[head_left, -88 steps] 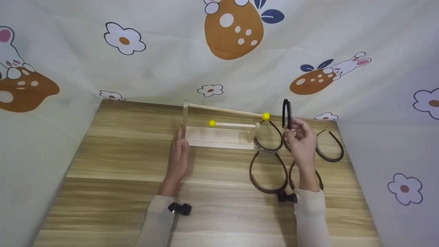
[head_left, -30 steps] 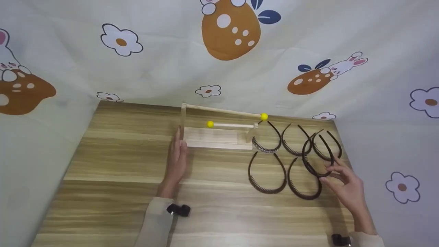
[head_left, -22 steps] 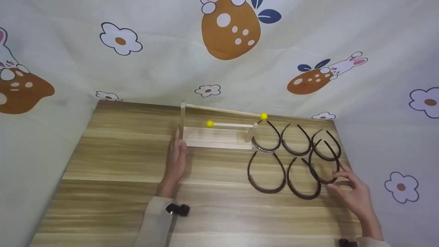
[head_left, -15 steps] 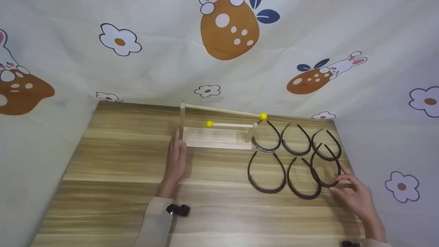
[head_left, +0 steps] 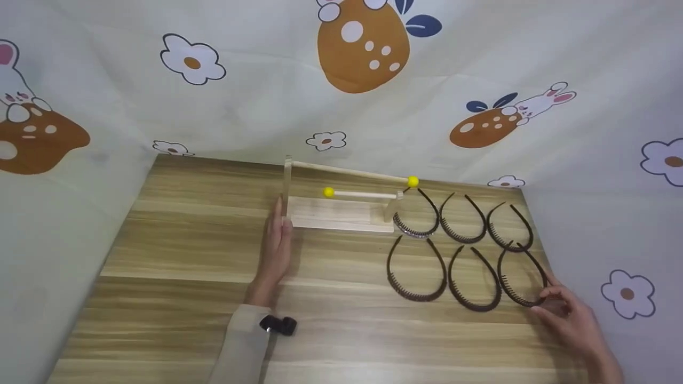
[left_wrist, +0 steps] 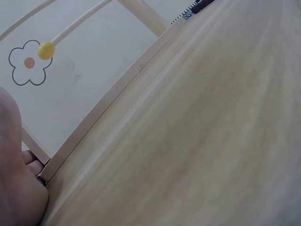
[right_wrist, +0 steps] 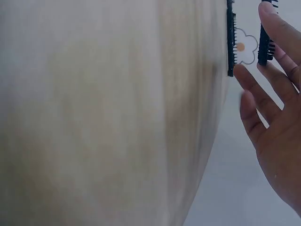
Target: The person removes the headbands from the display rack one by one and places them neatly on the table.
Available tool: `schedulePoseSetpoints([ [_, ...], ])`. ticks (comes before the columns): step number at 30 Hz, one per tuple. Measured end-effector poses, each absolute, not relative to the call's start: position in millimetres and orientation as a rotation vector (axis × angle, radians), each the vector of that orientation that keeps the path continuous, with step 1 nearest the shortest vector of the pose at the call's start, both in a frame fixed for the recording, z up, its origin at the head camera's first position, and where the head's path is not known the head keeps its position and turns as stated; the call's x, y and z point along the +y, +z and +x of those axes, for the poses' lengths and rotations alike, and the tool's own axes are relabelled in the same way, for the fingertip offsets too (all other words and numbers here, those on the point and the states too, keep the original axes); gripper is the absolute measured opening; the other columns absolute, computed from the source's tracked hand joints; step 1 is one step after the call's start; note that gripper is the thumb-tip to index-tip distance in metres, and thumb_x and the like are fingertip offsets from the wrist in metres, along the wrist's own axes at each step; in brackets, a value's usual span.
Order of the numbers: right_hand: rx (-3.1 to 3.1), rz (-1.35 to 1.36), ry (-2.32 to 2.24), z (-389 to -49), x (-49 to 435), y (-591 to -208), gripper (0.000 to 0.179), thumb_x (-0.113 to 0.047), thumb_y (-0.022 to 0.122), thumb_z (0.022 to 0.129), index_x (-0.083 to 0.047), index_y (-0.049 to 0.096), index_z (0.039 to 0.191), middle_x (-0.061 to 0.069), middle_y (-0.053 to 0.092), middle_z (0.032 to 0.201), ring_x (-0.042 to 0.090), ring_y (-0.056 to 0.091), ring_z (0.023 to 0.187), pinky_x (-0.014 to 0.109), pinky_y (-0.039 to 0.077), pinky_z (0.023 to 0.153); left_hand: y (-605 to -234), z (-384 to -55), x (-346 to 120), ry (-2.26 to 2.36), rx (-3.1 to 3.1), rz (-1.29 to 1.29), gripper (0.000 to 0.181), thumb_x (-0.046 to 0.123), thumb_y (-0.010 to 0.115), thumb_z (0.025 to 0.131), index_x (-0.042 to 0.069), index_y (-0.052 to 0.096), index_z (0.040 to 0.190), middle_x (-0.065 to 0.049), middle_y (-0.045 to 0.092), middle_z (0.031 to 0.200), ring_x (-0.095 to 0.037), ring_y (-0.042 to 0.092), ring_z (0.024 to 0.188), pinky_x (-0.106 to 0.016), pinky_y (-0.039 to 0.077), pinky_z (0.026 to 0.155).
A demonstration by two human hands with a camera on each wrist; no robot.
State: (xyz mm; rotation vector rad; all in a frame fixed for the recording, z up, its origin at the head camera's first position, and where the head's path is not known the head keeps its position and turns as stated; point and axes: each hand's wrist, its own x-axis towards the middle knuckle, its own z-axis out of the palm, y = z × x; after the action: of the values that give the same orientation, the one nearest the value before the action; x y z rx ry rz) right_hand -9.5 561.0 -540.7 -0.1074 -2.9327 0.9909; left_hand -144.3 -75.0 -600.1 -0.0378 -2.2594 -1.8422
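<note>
My right hand (head_left: 575, 321) pinches the bottom curve of a dark toothed headband (head_left: 503, 280) at the right side of the table. In the right wrist view the thumb and fingers meet on this headband (right_wrist: 264, 44), with another toothed headband (right_wrist: 231, 44) beside it. The held one's tips overlap the lower edge of a headband (head_left: 512, 249) behind it. My left hand (head_left: 276, 245), fingers extended, rests against the upright left end of a pale wooden rack (head_left: 331, 210). The rack has two rods tipped with yellow balls (head_left: 413, 182); no headband hangs on either rod.
Several more headbands lie in two rows right of the rack, among them a glittery one (head_left: 416, 233) by its right end and a dark one (head_left: 416, 296) in front. A patterned cloth (head_left: 256, 106) walls the back and sides of the wooden table (head_left: 176, 298).
My right hand has carried the headband from beside the rack's upper rod out to the right and lowered it to the front row's right end. My left hand stays at the rack.
</note>
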Motion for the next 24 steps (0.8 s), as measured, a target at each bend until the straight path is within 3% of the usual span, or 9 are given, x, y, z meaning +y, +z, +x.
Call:
schedulePoseSetpoints([
  [2,-2.946,-0.152,0.980,-7.3,564.5,-542.2,0.037,-0.011,0.094,0.089,-0.006,0.072,0.118,0.015,0.058,0.163,-0.008,0.058,0.100,0.011,0.047,0.083,-600.2,-143.8,-75.0,-1.844,-2.270,-0.028,0.066,0.042,0.037,0.121,0.011,0.022,0.178,-0.028,0.042,0.165,-0.049,0.049,0.142,-0.076,0.039,0.116],
  [4,-2.958,-0.191,0.967,-6.4,567.8,-544.1,0.037,-0.012,0.094,0.090,-0.007,0.071,0.118,0.003,0.072,0.145,-0.002,0.059,0.095,0.016,0.048,0.078,-600.8,-143.7,-75.0,-1.845,-2.281,-0.017,0.065,0.042,0.037,0.121,0.012,0.022,0.178,-0.028,0.040,0.168,-0.049,0.047,0.146,-0.078,0.036,0.119],
  [6,-2.966,-0.222,0.954,-5.9,571.3,-546.6,0.037,-0.012,0.094,0.089,-0.006,0.070,0.117,-0.007,0.073,0.125,0.001,0.058,0.091,0.017,0.047,0.076,-600.6,-143.7,-75.0,-1.848,-2.288,-0.008,0.065,0.040,0.037,0.121,0.012,0.022,0.178,-0.029,0.043,0.163,-0.049,0.049,0.143,-0.077,0.038,0.117],
  [9,-2.985,-0.261,0.964,-4.9,575.9,-550.1,0.038,-0.010,0.093,0.090,-0.004,0.068,0.118,-0.006,0.071,0.107,0.002,0.057,0.089,0.018,0.047,0.075,-600.9,-143.8,-74.9,-1.856,-2.291,0.003,0.063,0.037,0.037,0.122,0.013,0.021,0.178,-0.029,0.048,0.155,-0.047,0.053,0.135,-0.074,0.043,0.113],
  [12,-2.999,-0.288,0.959,-4.4,579.9,-552.8,0.039,-0.009,0.093,0.090,-0.003,0.067,0.118,0.000,0.070,0.101,0.003,0.057,0.086,0.019,0.047,0.073,-599.9,-143.7,-74.7,-1.862,-2.290,0.003,0.062,0.035,0.037,0.122,0.015,0.021,0.178,-0.028,0.047,0.158,-0.047,0.051,0.139,-0.075,0.040,0.116],
  [17,-3.014,-0.281,0.934,-3.0,583.9,-553.8,0.039,-0.007,0.093,0.089,-0.004,0.067,0.118,0.002,0.071,0.098,0.004,0.057,0.085,0.021,0.047,0.074,-598.7,-143.1,-74.8,-1.865,-2.300,-0.003,0.065,0.041,0.035,0.122,0.014,0.020,0.179,-0.026,0.031,0.176,-0.049,0.037,0.158,-0.079,0.025,0.126],
  [24,-2.948,-0.164,0.945,-2.2,582.9,-556.9,0.039,0.002,0.092,0.085,-0.004,0.066,0.114,-0.005,0.066,0.091,0.004,0.053,0.081,0.019,0.043,0.069,-596.1,-141.3,-74.9,-1.866,-2.321,0.012,0.064,0.041,0.034,0.122,0.017,0.019,0.179,-0.023,0.027,0.179,-0.050,0.037,0.158,-0.082,0.026,0.124],
])
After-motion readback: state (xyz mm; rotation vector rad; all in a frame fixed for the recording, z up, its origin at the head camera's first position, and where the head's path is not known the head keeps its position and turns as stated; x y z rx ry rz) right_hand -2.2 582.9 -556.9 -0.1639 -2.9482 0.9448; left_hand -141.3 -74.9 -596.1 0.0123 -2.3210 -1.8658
